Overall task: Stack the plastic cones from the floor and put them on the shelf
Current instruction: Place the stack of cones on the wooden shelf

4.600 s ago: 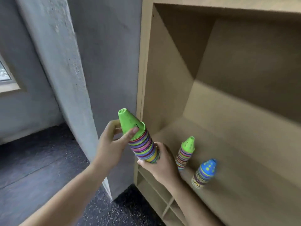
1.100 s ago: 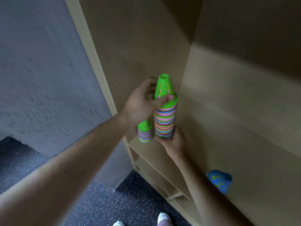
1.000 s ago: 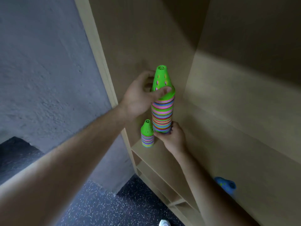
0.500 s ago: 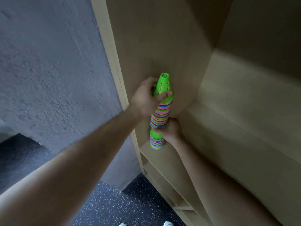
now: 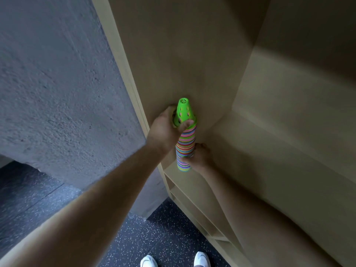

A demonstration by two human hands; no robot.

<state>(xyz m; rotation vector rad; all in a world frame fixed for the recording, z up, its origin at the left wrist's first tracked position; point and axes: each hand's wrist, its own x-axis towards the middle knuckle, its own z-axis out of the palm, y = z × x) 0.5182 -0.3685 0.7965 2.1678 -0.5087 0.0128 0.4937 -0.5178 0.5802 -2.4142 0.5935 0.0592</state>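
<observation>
Cone stack [image 5: 185, 145] in shelf [image 5: 250, 151] corner; grey wall [image 5: 57, 83] left.

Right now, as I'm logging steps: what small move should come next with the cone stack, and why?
Probably loosen the right hand first while the left hand steadies the green top cone: the cone stack looks set down on the shelf, yet it is tall and narrow, so it could tip.

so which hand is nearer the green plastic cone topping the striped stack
Left. The left hand grips the green plastic cone at its rim; the right hand holds the striped stack lower down.
</observation>
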